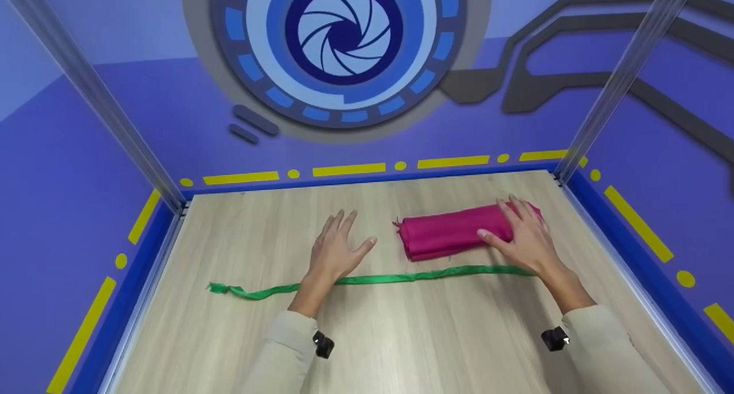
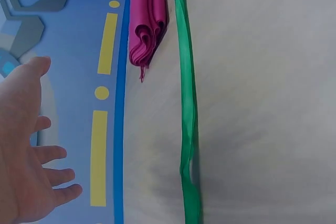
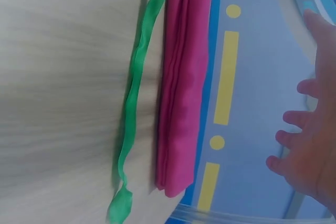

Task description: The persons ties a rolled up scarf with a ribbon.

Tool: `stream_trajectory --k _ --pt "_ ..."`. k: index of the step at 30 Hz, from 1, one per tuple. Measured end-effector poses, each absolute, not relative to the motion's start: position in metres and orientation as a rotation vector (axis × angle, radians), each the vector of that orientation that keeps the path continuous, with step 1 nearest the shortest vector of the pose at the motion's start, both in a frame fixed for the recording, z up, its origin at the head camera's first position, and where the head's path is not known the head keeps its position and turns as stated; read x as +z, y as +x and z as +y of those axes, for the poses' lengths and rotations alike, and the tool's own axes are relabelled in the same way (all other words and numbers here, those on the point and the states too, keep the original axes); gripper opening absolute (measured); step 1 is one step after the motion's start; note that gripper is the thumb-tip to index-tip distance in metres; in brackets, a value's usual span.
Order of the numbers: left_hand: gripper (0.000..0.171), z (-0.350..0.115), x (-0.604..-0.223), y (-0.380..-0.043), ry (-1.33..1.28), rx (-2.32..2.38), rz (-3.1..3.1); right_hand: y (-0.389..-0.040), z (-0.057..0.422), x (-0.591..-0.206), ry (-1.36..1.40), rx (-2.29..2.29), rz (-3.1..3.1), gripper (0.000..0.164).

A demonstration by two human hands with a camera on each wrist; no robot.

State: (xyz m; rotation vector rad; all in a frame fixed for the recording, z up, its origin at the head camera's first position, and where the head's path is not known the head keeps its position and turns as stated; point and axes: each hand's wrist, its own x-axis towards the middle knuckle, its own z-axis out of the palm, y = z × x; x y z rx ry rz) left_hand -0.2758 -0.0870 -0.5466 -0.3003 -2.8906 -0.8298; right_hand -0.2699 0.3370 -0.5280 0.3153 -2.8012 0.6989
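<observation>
A magenta cloth (image 1: 447, 233), folded into a long flat bundle, lies on the right part of the table. Loose threads show at its left end in the left wrist view. In front of it a green ribbon (image 1: 390, 279) stretches across the wood from left to right. My left hand (image 1: 334, 255) hovers over the ribbon, left of the bundle, with fingers spread and nothing held. Above the bundle's right end is my right hand (image 1: 526, 242), fingers apart, overlapping the cloth in the head view. The right wrist view shows that hand (image 3: 310, 140) away from the cloth.
The wooden table (image 1: 241, 342) is bounded by blue panels (image 1: 172, 119) at the back and both sides. Metal posts (image 1: 619, 90) rise at the back corners. Small black cameras (image 1: 323, 344) are worn at both sleeves.
</observation>
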Motion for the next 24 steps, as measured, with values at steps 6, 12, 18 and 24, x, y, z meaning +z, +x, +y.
stream_trajectory --k 6,12,18,24 --pt "0.084 -0.068 -0.544 -0.284 -0.327 -0.910 -2.878 -0.274 0.342 -0.528 0.272 0.754 -2.808 0.091" --pt "0.082 -0.057 -0.545 -0.286 -0.328 -0.932 -2.890 -0.278 0.348 -0.530 0.253 0.751 -2.827 0.092" --pt "0.079 -0.051 -0.552 -0.288 -0.282 -0.974 -2.898 -0.281 0.355 -0.531 0.241 0.735 -2.832 0.093" --pt "0.083 -0.042 -0.560 -0.288 -0.239 -1.061 -2.921 -0.285 0.365 -0.533 0.222 0.741 -2.849 0.094"
